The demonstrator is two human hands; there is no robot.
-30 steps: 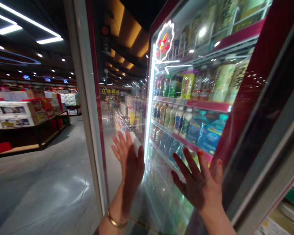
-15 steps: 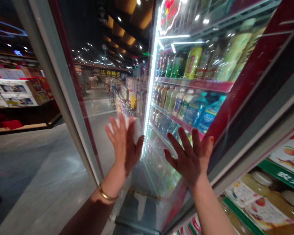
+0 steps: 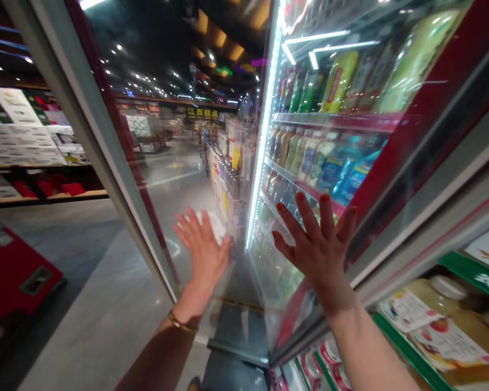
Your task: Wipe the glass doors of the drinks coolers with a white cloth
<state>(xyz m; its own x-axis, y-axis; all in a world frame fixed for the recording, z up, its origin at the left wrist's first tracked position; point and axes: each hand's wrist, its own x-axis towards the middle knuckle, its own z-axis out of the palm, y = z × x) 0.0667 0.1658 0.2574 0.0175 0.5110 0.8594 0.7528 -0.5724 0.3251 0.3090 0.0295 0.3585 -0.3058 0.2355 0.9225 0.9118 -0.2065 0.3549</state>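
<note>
In the head view a glass door (image 3: 163, 163) with a grey frame (image 3: 106, 182) stands in front of me. My left hand (image 3: 206, 252), with a gold bangle (image 3: 181, 324) at the wrist, is raised before the glass, fingers spread. A white patch (image 3: 217, 225) shows beside its fingers; I cannot tell whether it is a cloth or a reflection. My right hand (image 3: 320, 250), palm forward and fingers spread, is in front of the drinks seen through or mirrored in the glass. Whether either palm touches the pane is unclear. Neither hand visibly grips anything.
Bottles (image 3: 305, 152) line lit shelves (image 3: 338, 122) on the right. Jars (image 3: 436, 298) stand on a green-edged shelf at lower right. A red box-like object (image 3: 16, 277) is on the floor at left, below stacked boxes (image 3: 20, 141).
The view has shifted, bringing the red object in at the left. My left hand is slightly lower and turned, and my right hand stays spread in nearly the same place.
</note>
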